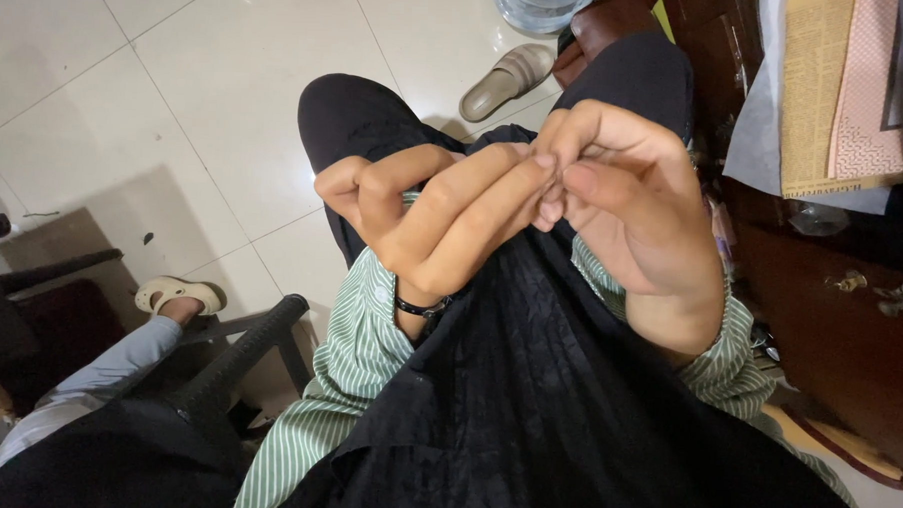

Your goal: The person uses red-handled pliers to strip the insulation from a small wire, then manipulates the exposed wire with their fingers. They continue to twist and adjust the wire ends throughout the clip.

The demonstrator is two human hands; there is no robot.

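White tiled floor [177,84], dark wooden cabinet [849,328]

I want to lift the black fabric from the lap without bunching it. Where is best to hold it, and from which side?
Probably its top edge, under the left hand and right hand. The black fabric hangs down from there, so come from above and pinch with both hands' fingers.

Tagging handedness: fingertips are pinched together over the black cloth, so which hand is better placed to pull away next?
Likely right. The right hand sits higher with thumb and forefinger pinched; the left hand is curled low against the black cloth, apparently steadying. Nothing visible between the fingertips.
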